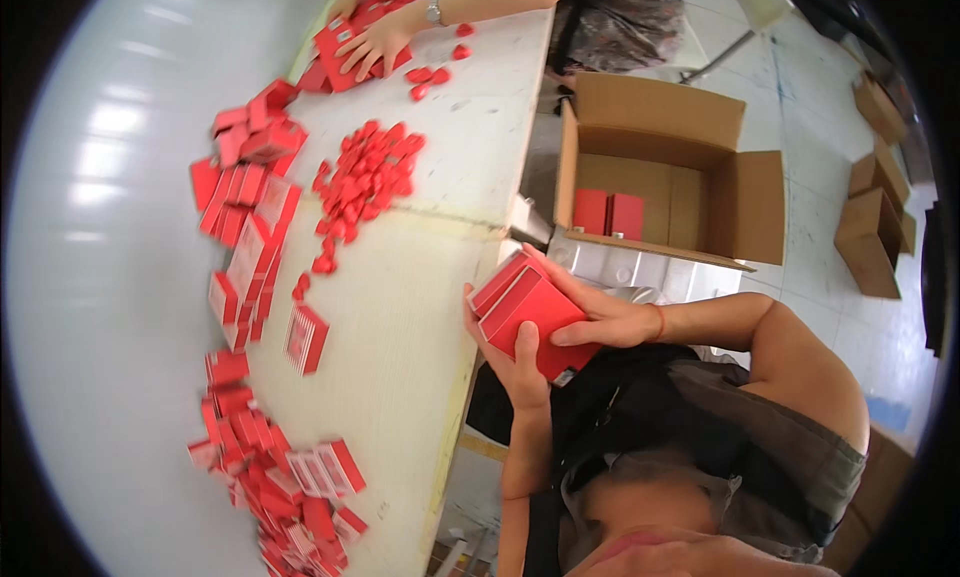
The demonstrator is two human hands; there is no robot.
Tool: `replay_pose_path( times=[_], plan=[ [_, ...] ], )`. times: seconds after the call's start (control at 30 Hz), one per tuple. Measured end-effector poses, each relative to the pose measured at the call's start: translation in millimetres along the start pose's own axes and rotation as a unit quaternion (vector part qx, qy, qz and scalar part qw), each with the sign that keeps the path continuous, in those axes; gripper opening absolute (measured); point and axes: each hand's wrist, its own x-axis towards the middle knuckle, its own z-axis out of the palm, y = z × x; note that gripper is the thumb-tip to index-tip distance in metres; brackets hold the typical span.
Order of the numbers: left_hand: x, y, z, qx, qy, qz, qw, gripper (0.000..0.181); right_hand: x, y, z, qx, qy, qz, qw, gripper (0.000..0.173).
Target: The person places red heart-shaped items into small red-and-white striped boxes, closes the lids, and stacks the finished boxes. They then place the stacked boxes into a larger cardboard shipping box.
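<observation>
Before my chest, just off the table's edge, two red cardboard boxes (536, 311) lie flat together between my hands. They have pale edges, and a small printed label sits at one lower corner. My left hand (517, 367) grips them from the near left side, thumb on the upper face. On the other side my right hand (600, 318), with a red cord at the wrist, also holds them, thumb on top. The fingers underneath are partly hidden. Just beyond my right hand stands an open cardboard carton (637, 138) with red boxes (607, 213) in its lower left corner.
On the white table (382, 352) lie a heap of small red pieces (367, 172), a lone red box (306, 338) and piles of red boxes (255, 254) along the far side. Another person's hand (379, 44) rests on red boxes. More cartons (870, 239) stand on the floor.
</observation>
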Motion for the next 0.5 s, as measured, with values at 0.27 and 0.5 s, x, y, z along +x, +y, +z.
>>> replay_pose_path(
  times=[0.27, 0.5],
  plan=[
    [1, -50, 16, 0.064, -0.170, -0.088, 0.979, 0.064, -45, 123, -252, 0.043, 0.475, 0.012, 0.879, 0.081],
    [-31, -57, -3, 0.075, -0.078, -0.178, 0.978, 0.044, 6, 282, -353, -0.174, 0.527, 0.118, 0.823, 0.091]
  ],
)
